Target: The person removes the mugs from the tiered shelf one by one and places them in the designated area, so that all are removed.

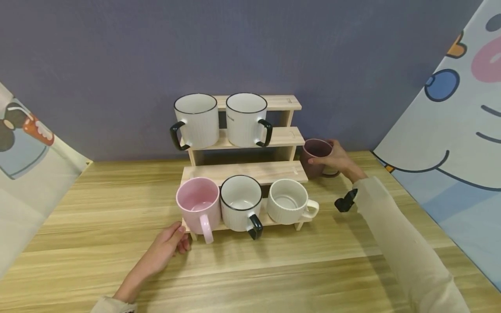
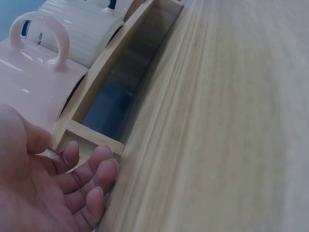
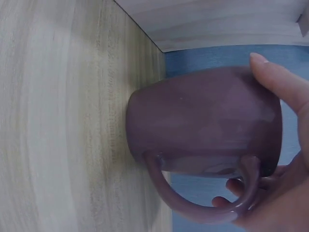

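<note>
A dark purple mug (image 1: pixel 308 166) is beside the right end of the tiered wooden rack (image 1: pixel 242 173). My right hand (image 1: pixel 337 158) grips it near the rim, thumb on one side and fingers behind; in the right wrist view the mug (image 3: pixel 203 121) touches the tabletop with its base. My left hand (image 1: pixel 166 243) holds the left end of the rack's lowest shelf, thumb at its corner and fingers curled below. Just above that hand stands a pink mug (image 1: pixel 199 215). Beside it are a black-rimmed white mug (image 1: pixel 238 215) and a cream mug (image 1: pixel 285 211).
Two larger white mugs with black handles, a left one (image 1: pixel 199 128) and a right one (image 1: pixel 244 128), stand higher on the rack. A grey-blue wall (image 1: pixel 137 65) rises behind the wood-grain table (image 1: pixel 250 278). Printed cartoon panels (image 1: pixel 442 143) flank both sides.
</note>
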`<control>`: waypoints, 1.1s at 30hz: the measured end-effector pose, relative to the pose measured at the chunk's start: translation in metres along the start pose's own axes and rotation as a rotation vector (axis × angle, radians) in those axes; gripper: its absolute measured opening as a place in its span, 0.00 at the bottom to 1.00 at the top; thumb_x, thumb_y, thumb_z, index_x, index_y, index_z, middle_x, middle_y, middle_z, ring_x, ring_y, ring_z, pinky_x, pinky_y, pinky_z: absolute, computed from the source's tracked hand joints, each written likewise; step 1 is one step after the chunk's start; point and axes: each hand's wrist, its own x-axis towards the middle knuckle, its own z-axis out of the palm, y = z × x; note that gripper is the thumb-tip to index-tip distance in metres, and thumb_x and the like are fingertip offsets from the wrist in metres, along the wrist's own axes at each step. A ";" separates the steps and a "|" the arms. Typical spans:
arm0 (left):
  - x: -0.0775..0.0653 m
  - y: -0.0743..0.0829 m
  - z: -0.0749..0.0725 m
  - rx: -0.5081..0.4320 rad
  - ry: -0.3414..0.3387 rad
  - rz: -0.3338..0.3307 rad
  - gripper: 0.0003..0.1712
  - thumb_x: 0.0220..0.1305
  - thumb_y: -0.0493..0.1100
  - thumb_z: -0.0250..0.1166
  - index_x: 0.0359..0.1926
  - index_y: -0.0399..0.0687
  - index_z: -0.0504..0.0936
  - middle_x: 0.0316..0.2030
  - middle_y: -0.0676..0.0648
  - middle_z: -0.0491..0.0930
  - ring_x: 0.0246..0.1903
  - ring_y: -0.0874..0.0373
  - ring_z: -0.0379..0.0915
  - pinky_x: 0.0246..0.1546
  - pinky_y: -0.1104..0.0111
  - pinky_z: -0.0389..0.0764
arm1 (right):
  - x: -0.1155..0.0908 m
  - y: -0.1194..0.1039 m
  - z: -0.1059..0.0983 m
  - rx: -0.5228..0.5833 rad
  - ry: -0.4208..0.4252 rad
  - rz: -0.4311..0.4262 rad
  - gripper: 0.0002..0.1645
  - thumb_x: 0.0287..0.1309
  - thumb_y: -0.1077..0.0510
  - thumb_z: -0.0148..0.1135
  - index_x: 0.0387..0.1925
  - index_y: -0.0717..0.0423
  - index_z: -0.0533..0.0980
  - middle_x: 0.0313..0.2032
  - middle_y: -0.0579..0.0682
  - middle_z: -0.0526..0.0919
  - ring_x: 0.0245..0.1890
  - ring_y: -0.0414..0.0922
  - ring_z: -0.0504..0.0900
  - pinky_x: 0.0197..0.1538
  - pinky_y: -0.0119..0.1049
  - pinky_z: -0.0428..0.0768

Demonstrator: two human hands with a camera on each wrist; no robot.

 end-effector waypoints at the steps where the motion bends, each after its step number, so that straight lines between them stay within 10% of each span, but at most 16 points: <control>1: 0.000 0.000 0.000 -0.001 -0.001 0.000 0.17 0.75 0.38 0.40 0.37 0.32 0.72 0.27 0.44 0.76 0.25 0.61 0.71 0.28 0.71 0.76 | 0.000 -0.001 -0.001 -0.013 0.000 0.007 0.68 0.48 0.49 0.72 0.71 0.68 0.34 0.68 0.73 0.49 0.69 0.64 0.54 0.69 0.56 0.57; 33: 0.000 0.000 0.001 -0.004 0.001 -0.015 0.17 0.75 0.39 0.40 0.37 0.32 0.72 0.27 0.44 0.75 0.25 0.61 0.70 0.29 0.71 0.76 | -0.011 -0.037 -0.026 -0.096 0.007 -0.029 0.65 0.49 0.46 0.71 0.72 0.63 0.38 0.72 0.65 0.46 0.72 0.62 0.48 0.70 0.58 0.53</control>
